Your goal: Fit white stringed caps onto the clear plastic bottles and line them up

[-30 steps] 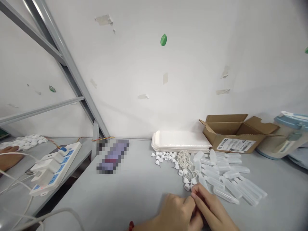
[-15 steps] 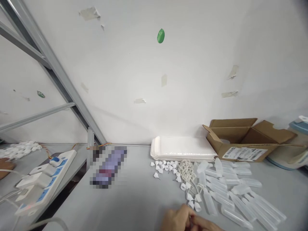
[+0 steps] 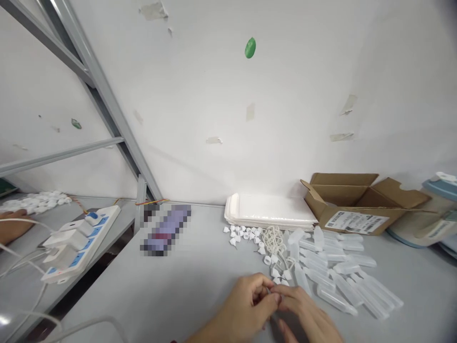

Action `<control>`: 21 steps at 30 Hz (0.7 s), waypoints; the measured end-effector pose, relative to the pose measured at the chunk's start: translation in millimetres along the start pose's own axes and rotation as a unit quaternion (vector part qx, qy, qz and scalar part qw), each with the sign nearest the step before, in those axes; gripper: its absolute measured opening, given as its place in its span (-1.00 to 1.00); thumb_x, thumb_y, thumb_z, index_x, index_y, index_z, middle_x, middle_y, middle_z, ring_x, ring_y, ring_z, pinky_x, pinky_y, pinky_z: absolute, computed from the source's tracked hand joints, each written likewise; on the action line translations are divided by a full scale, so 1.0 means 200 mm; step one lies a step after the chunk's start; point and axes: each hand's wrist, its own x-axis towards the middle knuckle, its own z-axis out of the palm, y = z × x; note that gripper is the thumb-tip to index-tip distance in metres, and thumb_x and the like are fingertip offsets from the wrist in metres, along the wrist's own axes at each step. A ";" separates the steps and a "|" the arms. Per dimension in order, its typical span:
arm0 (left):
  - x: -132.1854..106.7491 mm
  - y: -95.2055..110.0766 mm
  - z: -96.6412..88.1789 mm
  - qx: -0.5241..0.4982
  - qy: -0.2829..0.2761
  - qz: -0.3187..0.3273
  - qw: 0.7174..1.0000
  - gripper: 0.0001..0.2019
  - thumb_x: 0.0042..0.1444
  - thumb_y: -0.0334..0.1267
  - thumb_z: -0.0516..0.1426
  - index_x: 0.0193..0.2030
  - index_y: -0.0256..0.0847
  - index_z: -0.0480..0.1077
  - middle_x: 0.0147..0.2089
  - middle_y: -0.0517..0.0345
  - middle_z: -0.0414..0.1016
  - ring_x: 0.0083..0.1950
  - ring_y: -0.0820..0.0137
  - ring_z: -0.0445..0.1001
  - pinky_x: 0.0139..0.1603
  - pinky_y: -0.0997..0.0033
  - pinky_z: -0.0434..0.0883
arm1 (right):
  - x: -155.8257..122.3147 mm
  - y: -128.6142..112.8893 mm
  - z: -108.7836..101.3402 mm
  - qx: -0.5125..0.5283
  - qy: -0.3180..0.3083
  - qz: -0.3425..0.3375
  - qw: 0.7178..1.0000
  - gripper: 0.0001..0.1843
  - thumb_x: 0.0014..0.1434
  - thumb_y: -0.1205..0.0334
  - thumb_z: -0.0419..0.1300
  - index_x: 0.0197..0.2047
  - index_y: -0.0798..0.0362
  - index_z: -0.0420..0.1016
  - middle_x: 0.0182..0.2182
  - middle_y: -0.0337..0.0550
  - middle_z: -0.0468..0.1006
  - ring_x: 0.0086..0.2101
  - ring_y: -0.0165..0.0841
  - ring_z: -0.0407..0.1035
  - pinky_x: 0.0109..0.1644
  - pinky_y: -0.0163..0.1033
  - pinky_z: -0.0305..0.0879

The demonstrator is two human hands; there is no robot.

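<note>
white pointed caps (image 3: 287, 275) are scattered just past the hands, probably feather-light, stiff plastic, so i'd pinch the wide base and spare the skinny tip. left hand (image 3: 246, 307) and right hand (image 3: 303, 309) meet at the fingertips, can't tell what's pinched there. translucent plastic tubes (image 3: 335, 300) lie beyond the right hand.

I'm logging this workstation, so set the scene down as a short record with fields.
Left grip: fingers meeting those of the right grip
Held: too hidden to tell
Nearest: small white caps, just beyond both grips
Cord: tangled loops beside the caps
Clear tubes: scattered right of the cord
Cardboard box: open, behind the tubes
White packets: stacked left of the box
Far left: power strip, another person's hand
</note>
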 end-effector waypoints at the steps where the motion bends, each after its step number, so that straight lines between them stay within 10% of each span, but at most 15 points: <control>1: -0.01 0.01 -0.01 -0.005 -0.012 -0.012 1.000 -0.80 0.10 -0.21 0.04 -0.30 -0.32 0.36 -0.59 0.34 0.22 -0.62 0.60 0.16 -0.58 0.58 0.15 | 0.02 -0.02 -0.01 0.005 -0.002 -0.004 1.000 -0.68 0.06 0.42 0.11 -0.08 0.04 0.29 -0.22 0.04 0.55 -0.25 -0.24 0.49 -0.22 -0.26 0.47; 21: 0.00 0.03 -0.03 -0.026 0.012 -0.020 0.999 -0.62 0.01 0.07 0.09 -0.43 -0.27 0.28 -0.72 0.39 0.18 -0.68 0.58 0.15 -0.62 0.55 0.16 | 0.06 -0.07 -0.07 0.055 -0.054 0.025 0.997 -0.70 0.16 0.45 -0.01 -0.03 0.05 0.23 -0.14 0.04 0.44 -0.16 -0.27 0.38 -0.13 -0.17 0.39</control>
